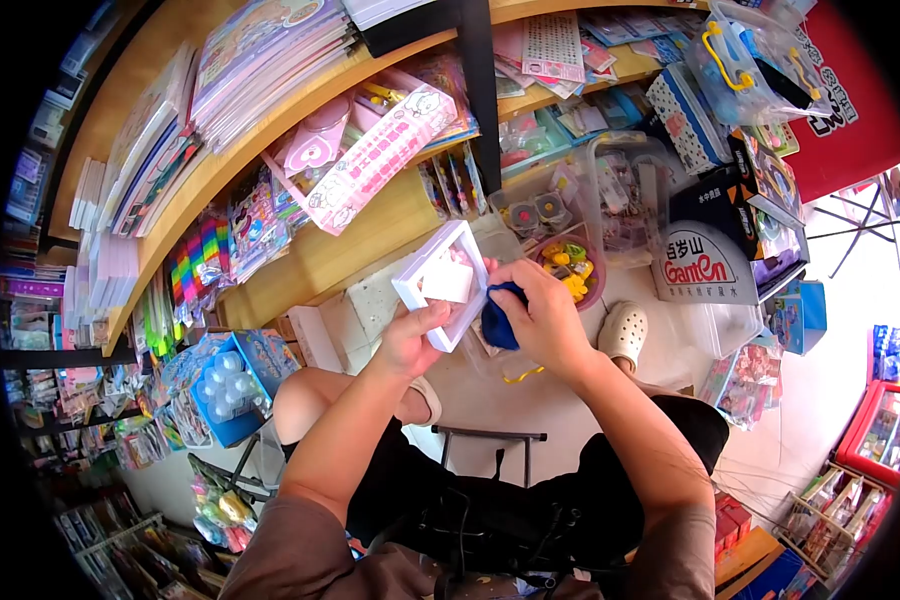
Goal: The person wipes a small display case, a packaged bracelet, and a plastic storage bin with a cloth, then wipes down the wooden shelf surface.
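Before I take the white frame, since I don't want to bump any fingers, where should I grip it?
Best pinch the upper rim of the white frame, coming from the far side: it is held tilted, the left hand grips its lower end, and the right hand with the blue cloth is beside it.

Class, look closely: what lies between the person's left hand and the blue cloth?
The white frame lies between the left hand and the blue cloth, which the right hand holds. The head view shows this.
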A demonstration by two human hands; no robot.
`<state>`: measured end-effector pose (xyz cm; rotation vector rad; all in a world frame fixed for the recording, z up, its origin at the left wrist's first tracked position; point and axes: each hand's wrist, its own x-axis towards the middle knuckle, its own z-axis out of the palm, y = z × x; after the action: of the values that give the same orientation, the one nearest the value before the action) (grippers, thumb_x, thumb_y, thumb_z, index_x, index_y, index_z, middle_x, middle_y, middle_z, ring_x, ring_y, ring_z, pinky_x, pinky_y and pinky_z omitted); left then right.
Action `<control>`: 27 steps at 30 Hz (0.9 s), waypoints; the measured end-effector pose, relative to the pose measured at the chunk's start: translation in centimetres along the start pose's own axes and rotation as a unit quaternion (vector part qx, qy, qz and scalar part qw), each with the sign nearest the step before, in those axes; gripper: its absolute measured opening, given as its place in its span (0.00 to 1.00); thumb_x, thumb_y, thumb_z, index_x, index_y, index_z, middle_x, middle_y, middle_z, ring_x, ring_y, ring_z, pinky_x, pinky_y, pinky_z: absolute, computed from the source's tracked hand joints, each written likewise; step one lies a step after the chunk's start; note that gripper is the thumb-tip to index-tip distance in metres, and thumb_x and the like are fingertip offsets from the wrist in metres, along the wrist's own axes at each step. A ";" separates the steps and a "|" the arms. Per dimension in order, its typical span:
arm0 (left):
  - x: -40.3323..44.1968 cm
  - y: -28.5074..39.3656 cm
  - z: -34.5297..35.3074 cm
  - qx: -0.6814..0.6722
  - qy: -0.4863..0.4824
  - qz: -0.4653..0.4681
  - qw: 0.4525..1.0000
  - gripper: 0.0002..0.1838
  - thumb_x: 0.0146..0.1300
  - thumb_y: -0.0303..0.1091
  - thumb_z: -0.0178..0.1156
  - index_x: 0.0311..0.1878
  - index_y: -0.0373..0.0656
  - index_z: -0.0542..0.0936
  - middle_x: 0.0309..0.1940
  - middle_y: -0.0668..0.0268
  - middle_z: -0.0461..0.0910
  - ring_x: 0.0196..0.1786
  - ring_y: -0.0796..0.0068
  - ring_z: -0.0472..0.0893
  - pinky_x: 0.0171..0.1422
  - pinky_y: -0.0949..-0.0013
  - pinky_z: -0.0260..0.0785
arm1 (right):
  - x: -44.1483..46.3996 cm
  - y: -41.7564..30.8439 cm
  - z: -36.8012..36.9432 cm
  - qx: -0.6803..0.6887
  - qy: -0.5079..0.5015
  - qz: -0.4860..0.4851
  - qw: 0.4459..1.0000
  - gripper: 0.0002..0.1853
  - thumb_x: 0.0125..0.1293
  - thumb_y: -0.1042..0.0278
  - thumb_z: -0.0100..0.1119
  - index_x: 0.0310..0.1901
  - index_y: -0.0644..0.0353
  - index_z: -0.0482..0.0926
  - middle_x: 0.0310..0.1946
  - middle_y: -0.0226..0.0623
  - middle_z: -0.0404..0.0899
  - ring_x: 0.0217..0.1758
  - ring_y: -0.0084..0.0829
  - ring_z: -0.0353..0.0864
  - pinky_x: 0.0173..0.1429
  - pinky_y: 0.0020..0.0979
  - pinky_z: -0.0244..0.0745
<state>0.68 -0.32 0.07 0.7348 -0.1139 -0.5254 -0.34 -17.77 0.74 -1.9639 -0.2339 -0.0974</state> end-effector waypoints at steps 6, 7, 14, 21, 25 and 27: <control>-0.7 -0.3 -0.2 0.011 0.022 -0.028 0.999 0.38 0.51 0.32 0.62 0.65 0.36 0.58 0.63 0.54 0.63 0.65 0.63 0.63 0.70 0.62 0.51 | -0.3 -0.5 0.6 -0.048 0.016 -0.018 0.999 0.08 0.54 0.78 0.57 0.38 0.63 0.73 0.34 0.44 0.77 0.37 0.44 0.78 0.40 0.34 0.72; -0.8 -0.5 -0.4 0.013 0.028 -0.032 0.999 0.38 0.51 0.32 0.62 0.65 0.36 0.58 0.63 0.55 0.63 0.65 0.63 0.63 0.70 0.62 0.51 | -0.4 -0.9 0.7 -0.050 0.028 0.013 0.998 0.08 0.54 0.77 0.58 0.36 0.63 0.73 0.34 0.44 0.78 0.36 0.44 0.78 0.39 0.34 0.72; -1.5 -0.5 0.1 0.040 0.023 -0.020 0.999 0.39 0.48 0.32 0.63 0.65 0.37 0.58 0.62 0.57 0.64 0.65 0.64 0.63 0.70 0.63 0.52 | -0.4 -0.6 1.8 -0.112 0.084 0.042 0.989 0.10 0.49 0.74 0.61 0.30 0.64 0.69 0.29 0.45 0.78 0.31 0.45 0.78 0.33 0.37 0.73; -0.9 -0.3 0.8 0.048 0.015 -0.015 0.999 0.47 0.44 0.40 0.65 0.67 0.35 0.53 0.63 0.54 0.63 0.65 0.60 0.64 0.71 0.63 0.52 | -1.4 -1.3 2.3 -0.206 0.072 -0.088 0.972 0.08 0.54 0.73 0.56 0.36 0.63 0.72 0.31 0.43 0.73 0.29 0.44 0.77 0.30 0.40 0.73; -1.6 -1.0 0.0 0.066 0.059 -0.018 0.996 0.46 0.45 0.40 0.66 0.66 0.35 0.55 0.62 0.55 0.64 0.65 0.61 0.64 0.71 0.63 0.51 | -1.2 -0.9 2.3 -0.174 0.066 0.006 0.983 0.09 0.54 0.72 0.57 0.36 0.64 0.71 0.32 0.46 0.76 0.28 0.46 0.77 0.30 0.41 0.72; -1.5 -1.0 0.4 0.076 0.057 -0.009 0.995 0.46 0.45 0.39 0.66 0.66 0.36 0.55 0.61 0.55 0.65 0.65 0.61 0.64 0.71 0.62 0.51 | -1.0 -0.7 2.0 -0.166 0.057 0.032 0.984 0.10 0.54 0.71 0.58 0.37 0.63 0.71 0.32 0.47 0.78 0.27 0.48 0.77 0.31 0.42 0.73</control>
<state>-1.09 -0.42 -0.18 0.9124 -0.0420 -0.4943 -1.56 -15.74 0.43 -2.2875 -0.0826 -0.2182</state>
